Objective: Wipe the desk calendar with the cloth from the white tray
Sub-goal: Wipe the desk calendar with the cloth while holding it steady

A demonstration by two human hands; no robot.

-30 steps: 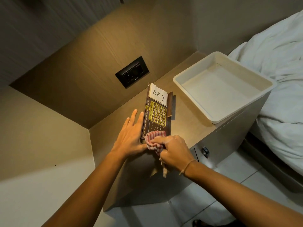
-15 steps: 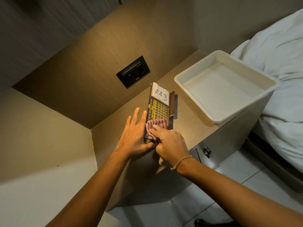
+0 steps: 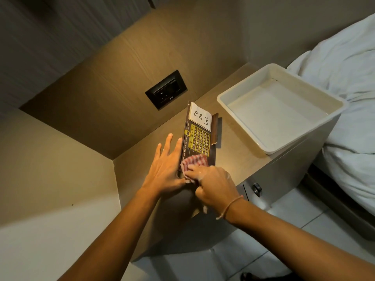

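Observation:
The desk calendar (image 3: 199, 138), dark brown with a yellow date grid and a white "To Do List" note, lies flat on the bedside cabinet top (image 3: 235, 155). My right hand (image 3: 213, 184) presses a red-and-white checked cloth (image 3: 194, 162) onto the calendar's near end. My left hand (image 3: 165, 169) lies flat, fingers spread, against the calendar's left edge, its thumb by the near corner. The white tray (image 3: 332, 102) stands to the right with nothing in it.
A black wall socket (image 3: 166, 90) sits in the wood panel behind the calendar. A bed with white sheets (image 3: 349, 78) lies at the right. The cabinet has a drawer knob (image 3: 257, 187) on its front. Tiled floor shows below.
My right hand pushed the cloth up from the calendar's near edge onto its lower face, then drew back slightly. My left hand stayed against the left edge.

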